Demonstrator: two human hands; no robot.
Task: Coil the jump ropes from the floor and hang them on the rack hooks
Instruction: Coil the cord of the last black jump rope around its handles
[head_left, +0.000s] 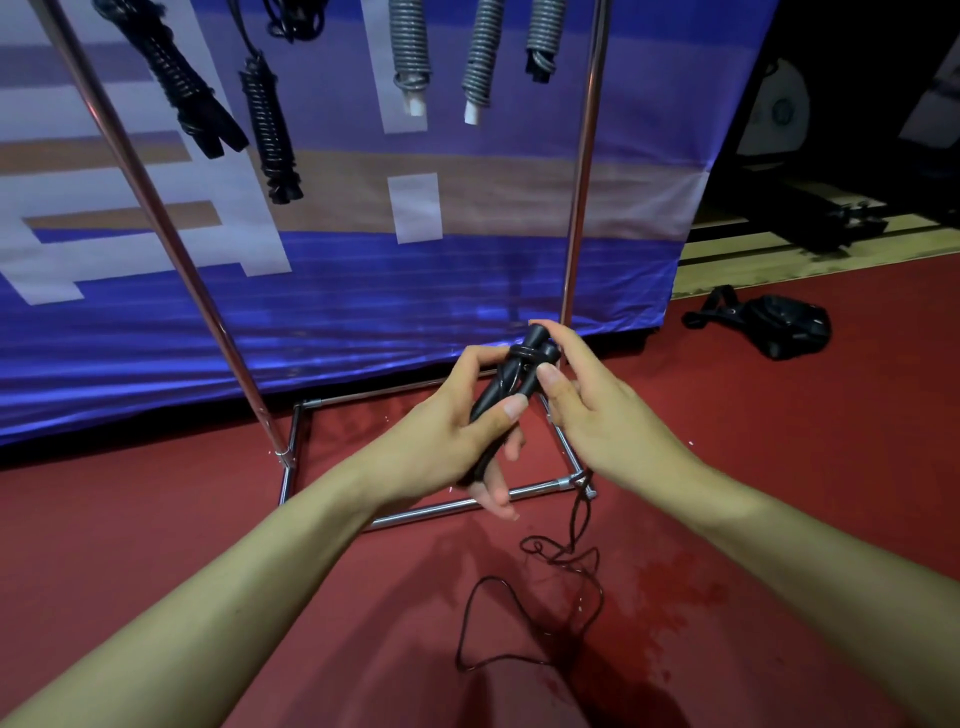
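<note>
Left hand (457, 431) grips both black rope handles (506, 387); right hand (587, 400) pinches their top; cord (545, 597) trails onto red floor (779, 467).

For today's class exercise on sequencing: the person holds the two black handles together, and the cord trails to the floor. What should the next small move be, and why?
Probably another wrap: the right hand carries the cord around the handles that the left hand grips. Only a turn or so circles them near the top, most of the cord lies loose on the red floor, and the hung ropes are wound tightly.
</note>
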